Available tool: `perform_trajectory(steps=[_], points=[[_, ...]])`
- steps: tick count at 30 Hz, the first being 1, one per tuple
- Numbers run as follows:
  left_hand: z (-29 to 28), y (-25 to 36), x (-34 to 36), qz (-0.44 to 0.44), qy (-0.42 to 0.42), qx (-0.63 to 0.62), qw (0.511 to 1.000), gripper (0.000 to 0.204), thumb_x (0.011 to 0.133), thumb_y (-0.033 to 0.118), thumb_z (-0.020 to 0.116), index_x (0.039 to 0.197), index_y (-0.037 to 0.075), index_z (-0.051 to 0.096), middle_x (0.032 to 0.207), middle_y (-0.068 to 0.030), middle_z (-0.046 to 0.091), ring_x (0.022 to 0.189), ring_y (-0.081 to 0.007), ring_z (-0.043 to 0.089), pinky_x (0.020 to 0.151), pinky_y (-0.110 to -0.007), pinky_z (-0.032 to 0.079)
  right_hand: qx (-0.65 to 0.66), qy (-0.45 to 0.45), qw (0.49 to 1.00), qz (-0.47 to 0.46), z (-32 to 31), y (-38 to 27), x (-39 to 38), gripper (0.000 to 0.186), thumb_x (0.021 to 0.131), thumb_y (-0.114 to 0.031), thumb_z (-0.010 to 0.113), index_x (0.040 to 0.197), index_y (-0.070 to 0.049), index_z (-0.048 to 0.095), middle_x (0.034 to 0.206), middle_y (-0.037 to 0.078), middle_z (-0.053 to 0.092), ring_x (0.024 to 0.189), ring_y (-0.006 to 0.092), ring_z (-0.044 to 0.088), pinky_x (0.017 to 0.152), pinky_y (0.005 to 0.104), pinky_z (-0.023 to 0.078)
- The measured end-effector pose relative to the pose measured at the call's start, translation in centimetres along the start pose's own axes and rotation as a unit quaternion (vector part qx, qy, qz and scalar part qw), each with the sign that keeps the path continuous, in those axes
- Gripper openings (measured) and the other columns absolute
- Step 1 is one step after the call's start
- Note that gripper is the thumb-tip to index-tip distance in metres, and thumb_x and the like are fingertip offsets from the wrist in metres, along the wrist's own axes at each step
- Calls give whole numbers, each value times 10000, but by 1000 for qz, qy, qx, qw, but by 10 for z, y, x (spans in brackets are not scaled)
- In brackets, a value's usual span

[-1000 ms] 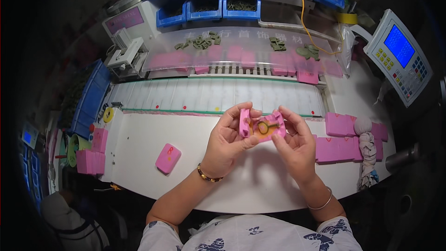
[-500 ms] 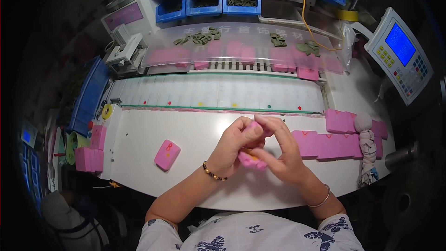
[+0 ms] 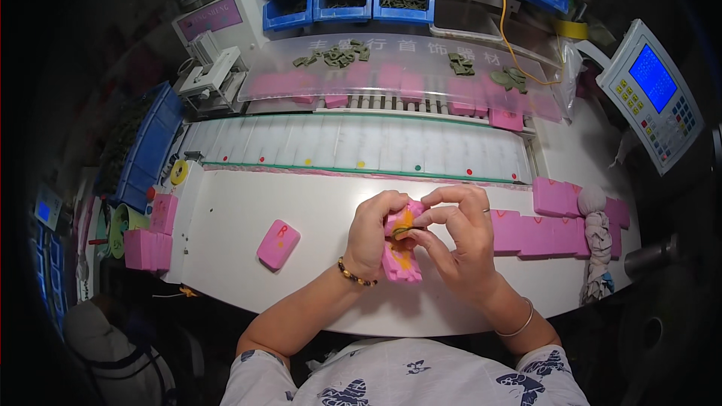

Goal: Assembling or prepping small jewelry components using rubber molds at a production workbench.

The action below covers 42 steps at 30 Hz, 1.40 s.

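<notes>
Over the front middle of the table, my left hand (image 3: 367,237) grips a pink rubber mold (image 3: 404,267) that is spread apart, showing orange-yellow inside faces. My right hand (image 3: 464,240) has thumb and forefinger pinched on a small dark green wax piece (image 3: 400,232) at the mold's middle. Whether that piece is still partly seated in the mold cannot be made out. To the left of my hands lies a single pink mold block (image 3: 278,245) with a red mark and a yellow dot.
Overlapping pink blocks (image 3: 530,234) line the right side, with a cloth-wrapped bundle (image 3: 596,237) across them. More pink blocks (image 3: 148,249) stand at left. Green wax pieces lie on a clear cover (image 3: 271,79) behind the white strip tray (image 3: 323,141). A keypad screen (image 3: 653,79) juts in at right.
The mold, folded between both hands before, is now spread apart in my left hand. My right fingers have come to pinch the green piece. The whole view has shifted slightly.
</notes>
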State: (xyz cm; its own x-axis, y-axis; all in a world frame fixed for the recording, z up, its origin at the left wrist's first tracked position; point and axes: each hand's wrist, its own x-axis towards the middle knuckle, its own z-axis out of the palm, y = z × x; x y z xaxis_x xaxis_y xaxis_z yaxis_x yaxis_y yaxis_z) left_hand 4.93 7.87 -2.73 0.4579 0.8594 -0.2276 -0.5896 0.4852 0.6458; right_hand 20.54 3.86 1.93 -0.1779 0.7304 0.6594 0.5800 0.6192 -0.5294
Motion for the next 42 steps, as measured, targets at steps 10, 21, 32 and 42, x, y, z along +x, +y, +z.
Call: perform_trajectory(steps=[10, 21, 32, 42], points=[[11, 20, 1, 76, 60, 31, 995, 386, 996, 426, 461, 878, 71, 556, 743, -57, 585, 587, -155, 571, 507, -265, 447, 18, 79, 995, -52, -13, -5, 3, 275, 677, -3, 798, 878, -106, 641, 825, 8, 671, 780, 196, 587, 744, 332, 377], [28, 21, -19, 4, -97, 234, 967, 135, 898, 84, 666, 964, -28, 702, 833, -55, 689, 730, -86, 629, 665, -222, 516, -202, 66, 960, -180, -29, 6, -15, 143, 697, -94, 782, 787, -118, 674, 763, -54, 615, 722, 137, 518, 690, 302, 331], [24, 13, -21, 317, -85, 542, 774, 127, 793, 13, 675, 914, 19, 715, 726, -53, 665, 642, -89, 616, 588, -232, 496, 187, -144, 947, 216, -35, 23, -14, 77, 823, -102, 705, 850, -44, 662, 791, 26, 625, 732, 126, 567, 678, 286, 443], [25, 31, -20, 55, 10, 338, 939, 136, 897, 81, 645, 960, -32, 686, 729, -3, 636, 639, -60, 574, 555, -224, 470, 259, -187, 873, 369, -29, 27, -24, 226, 927, -185, 620, 810, -4, 687, 811, 68, 698, 719, 158, 624, 677, 288, 482]])
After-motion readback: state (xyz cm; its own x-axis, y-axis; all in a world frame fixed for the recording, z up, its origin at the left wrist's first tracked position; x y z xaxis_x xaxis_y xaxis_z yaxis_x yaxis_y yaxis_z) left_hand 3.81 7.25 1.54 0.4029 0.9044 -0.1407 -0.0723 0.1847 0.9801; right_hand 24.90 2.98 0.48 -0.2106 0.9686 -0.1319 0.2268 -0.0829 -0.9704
